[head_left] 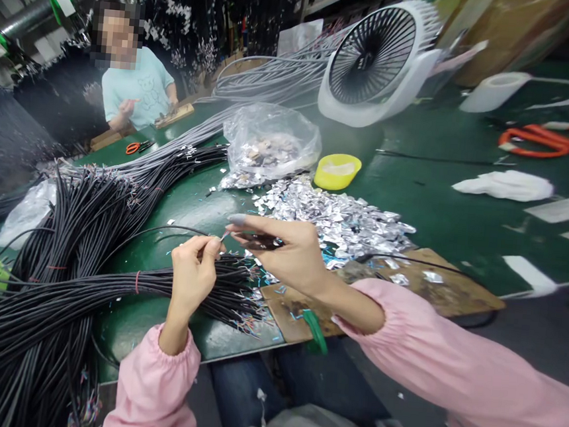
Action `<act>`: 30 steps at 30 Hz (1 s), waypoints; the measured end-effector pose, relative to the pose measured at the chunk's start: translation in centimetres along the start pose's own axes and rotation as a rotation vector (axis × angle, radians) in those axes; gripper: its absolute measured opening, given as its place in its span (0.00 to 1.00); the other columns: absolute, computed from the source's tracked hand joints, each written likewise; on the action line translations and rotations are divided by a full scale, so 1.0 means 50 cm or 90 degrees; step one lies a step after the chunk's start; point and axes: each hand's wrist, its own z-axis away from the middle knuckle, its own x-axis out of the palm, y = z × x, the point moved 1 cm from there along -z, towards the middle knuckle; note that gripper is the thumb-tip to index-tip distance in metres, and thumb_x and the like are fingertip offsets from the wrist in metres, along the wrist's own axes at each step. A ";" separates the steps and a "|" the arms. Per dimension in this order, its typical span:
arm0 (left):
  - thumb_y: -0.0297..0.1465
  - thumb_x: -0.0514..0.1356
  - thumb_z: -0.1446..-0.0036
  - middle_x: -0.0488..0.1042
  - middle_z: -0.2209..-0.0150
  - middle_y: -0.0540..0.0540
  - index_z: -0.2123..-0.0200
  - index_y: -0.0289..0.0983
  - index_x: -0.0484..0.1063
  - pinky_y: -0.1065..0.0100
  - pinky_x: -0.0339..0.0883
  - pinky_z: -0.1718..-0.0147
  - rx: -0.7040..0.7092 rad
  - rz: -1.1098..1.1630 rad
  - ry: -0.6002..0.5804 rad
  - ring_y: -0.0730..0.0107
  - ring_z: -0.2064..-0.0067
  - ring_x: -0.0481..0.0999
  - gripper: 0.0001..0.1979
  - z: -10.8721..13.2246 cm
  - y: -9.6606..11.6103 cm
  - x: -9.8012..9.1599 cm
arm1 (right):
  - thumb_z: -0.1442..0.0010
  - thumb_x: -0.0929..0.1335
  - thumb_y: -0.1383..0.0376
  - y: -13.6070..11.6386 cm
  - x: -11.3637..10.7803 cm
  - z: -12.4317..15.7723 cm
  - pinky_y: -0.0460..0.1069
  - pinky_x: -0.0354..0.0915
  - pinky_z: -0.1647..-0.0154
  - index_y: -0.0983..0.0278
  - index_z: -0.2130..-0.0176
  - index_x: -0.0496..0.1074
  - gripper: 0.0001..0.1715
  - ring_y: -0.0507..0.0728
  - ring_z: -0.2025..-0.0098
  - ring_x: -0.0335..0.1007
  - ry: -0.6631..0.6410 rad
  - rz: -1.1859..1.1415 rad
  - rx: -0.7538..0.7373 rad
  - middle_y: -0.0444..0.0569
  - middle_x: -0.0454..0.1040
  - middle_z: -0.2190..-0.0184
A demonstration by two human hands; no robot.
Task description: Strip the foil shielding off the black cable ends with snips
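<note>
My left hand (pixel 194 269) is closed in a pinch on the end of a black cable (pixel 179 227), whose jacket runs off to the left. Thin coloured wires (pixel 225 235) stick out past the fingertips. Close by on the right, my right hand (pixel 286 250) holds its fingers stretched out, the index finger apart from the others. Its fingertips are at the wire ends; whether they touch them I cannot make out. Under both hands lies a tied bundle of black cables (pixel 159 283) with stripped ends. A heap of silver foil scraps (pixel 334 214) spreads beyond my right hand.
Further back are a clear plastic bag (pixel 274 139) of scraps, a yellow container (pixel 338 172) and a white fan (pixel 377 62). Orange-handled scissors (pixel 535 139) lie right. A worn wooden board (pixel 457 288) sits at the near edge. Across the table is another person (pixel 139 88).
</note>
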 end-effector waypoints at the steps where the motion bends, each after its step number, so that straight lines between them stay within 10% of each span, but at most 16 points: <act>1: 0.33 0.51 0.41 0.69 0.80 0.50 0.78 0.35 0.71 0.74 0.58 0.75 -0.006 0.001 0.001 0.75 0.77 0.66 0.16 0.000 -0.001 0.000 | 0.50 0.68 0.70 0.000 0.000 0.000 0.51 0.76 0.62 0.63 0.60 0.77 0.15 0.58 0.65 0.78 0.001 0.002 0.000 0.47 0.79 0.65; 19: 0.41 0.49 0.40 0.64 0.82 0.51 0.80 0.35 0.66 0.73 0.52 0.77 -0.049 0.075 -0.073 0.76 0.78 0.62 0.21 0.000 -0.005 -0.003 | 0.51 0.65 0.72 0.007 0.000 -0.005 0.50 0.75 0.64 0.63 0.57 0.75 0.20 0.57 0.66 0.78 -0.049 0.060 -0.012 0.45 0.79 0.67; 30: 0.40 0.54 0.43 0.63 0.82 0.52 0.78 0.34 0.69 0.74 0.52 0.79 -0.079 0.135 -0.005 0.78 0.80 0.60 0.18 0.000 -0.008 -0.001 | 0.47 0.59 0.74 0.002 0.006 0.013 0.45 0.65 0.78 0.61 0.57 0.76 0.23 0.52 0.74 0.75 -0.068 0.342 -0.377 0.47 0.79 0.67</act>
